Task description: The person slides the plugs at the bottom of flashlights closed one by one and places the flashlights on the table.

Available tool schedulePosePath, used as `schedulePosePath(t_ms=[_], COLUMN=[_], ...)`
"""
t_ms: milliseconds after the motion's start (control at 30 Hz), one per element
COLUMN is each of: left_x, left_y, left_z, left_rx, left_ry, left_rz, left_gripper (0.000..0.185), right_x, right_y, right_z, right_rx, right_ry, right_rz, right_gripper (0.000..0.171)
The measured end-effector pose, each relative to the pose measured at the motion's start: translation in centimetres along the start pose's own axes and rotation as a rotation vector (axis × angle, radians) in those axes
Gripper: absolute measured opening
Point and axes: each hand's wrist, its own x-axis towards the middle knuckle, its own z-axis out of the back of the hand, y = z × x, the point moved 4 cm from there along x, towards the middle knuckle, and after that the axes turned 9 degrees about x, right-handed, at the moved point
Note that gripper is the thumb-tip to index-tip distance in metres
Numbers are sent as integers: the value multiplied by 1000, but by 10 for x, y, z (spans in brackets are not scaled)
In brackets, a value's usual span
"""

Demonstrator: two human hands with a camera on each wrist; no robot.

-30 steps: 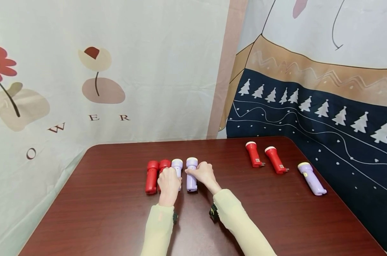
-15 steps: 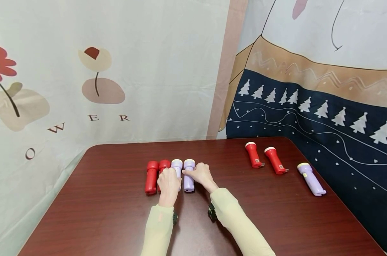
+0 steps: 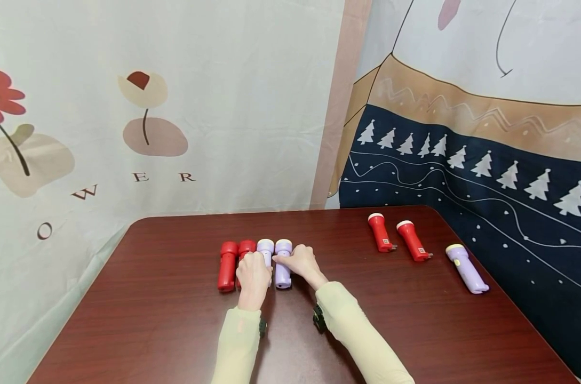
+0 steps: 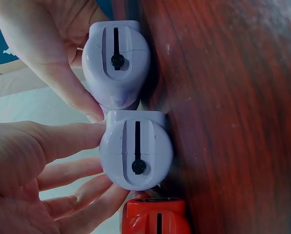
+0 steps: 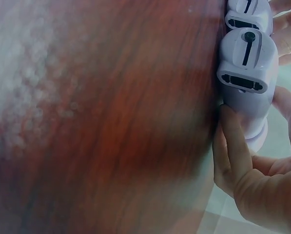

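A row of flashlights lies on the table. My left hand (image 3: 254, 274) grips the left lavender flashlight (image 3: 266, 247), thumb on one side and fingers on the other in the left wrist view. Beside it, the right lavender flashlight (image 3: 283, 266) is held by my right hand (image 3: 302, 264), the thumb lying across its top side. Its end (image 5: 247, 53) with a slotted slider shows in the right wrist view, fingers low along its side. Left of them are a red flashlight (image 3: 247, 246), partly hidden by my left hand, and another red flashlight (image 3: 228, 266) at the row's end.
At the back right lie two more red flashlights, one red flashlight (image 3: 380, 233) left of the other red flashlight (image 3: 414, 241), both with plug prongs out. Another lavender flashlight (image 3: 468, 270) rests near the right edge of the brown table (image 3: 165, 330). Printed curtains (image 3: 252, 106) hang behind.
My right hand has slid the right lavender flashlight leftward, closing most of the gap to the one under my left hand. The left hand has stayed in place.
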Motion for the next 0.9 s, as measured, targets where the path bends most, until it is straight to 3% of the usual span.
schedulePosePath(t_ms=[233,600,733,900], left_x=[0,0,1,1], left_y=[0,0,0,0], left_z=[0,0,-2,-3], left_rx=[-1,-1,-5,-12], left_ry=[-2,-12,-8,5], left_rz=[-3,-6,-4,2], left_gripper=[30,31,31,30], right_x=[1,3,13,29], right_y=[0,1,-7,-25], right_z=[-2,7,29,80], right_rx=[13,-114,-215,-342], right_ry=[3,23,-42,-162], right_rz=[14,95,131,150], right_gripper=[53,53,46,40])
